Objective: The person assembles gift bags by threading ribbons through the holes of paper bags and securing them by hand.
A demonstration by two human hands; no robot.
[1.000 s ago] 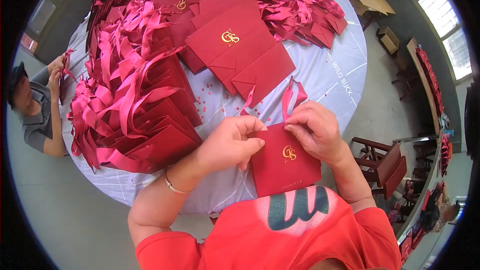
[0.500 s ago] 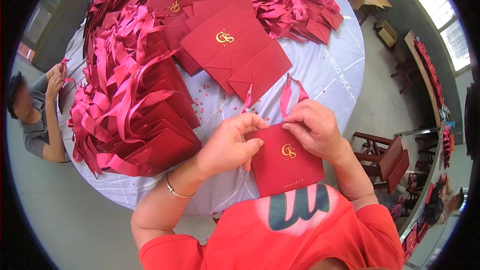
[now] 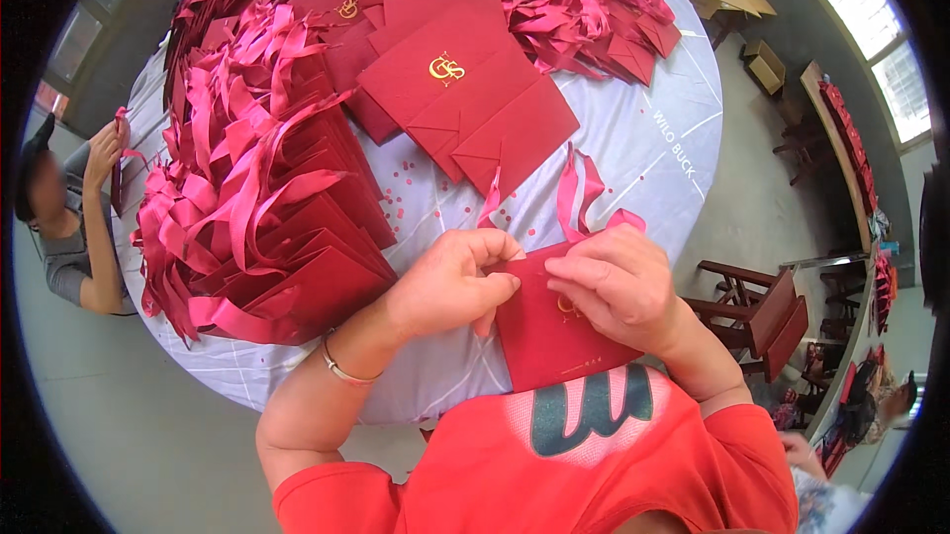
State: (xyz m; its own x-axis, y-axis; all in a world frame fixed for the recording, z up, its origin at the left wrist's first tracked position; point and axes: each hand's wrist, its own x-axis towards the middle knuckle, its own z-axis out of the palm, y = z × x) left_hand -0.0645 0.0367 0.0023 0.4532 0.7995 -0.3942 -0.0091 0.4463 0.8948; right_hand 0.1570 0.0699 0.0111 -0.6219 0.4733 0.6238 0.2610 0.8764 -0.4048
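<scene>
A flat dark red paper gift bag [image 3: 534, 336] with a gold emblem lies at the table's near edge, against my shirt. My left hand [image 3: 450, 282] pinches its upper left corner between thumb and forefinger. Pink ribbon [image 3: 492, 199] shows beyond that hand, and a bit hangs below its fingers. Over the bag's upper right, my right hand [image 3: 623, 287] is closed with fingertips together, partly covering the emblem; what they hold is hidden. Another pink ribbon [image 3: 579, 193] curls up past the bag's top edge and around behind the right hand.
A dense stack of ribboned red bags [image 3: 287, 227] stands at left. Flat bags without visible handles [image 3: 465, 89] and more ribboned bags [image 3: 594, 19] cover the far side. Red paper dots [image 3: 401, 193] dot the white tablecloth. Someone [image 3: 74, 227] works at far left; wooden chairs [image 3: 757, 316] stand right.
My right hand has moved down and slightly left from the bag's top edge onto its front. The ribbon there has shifted into a curl. My left hand stays nearly in place.
</scene>
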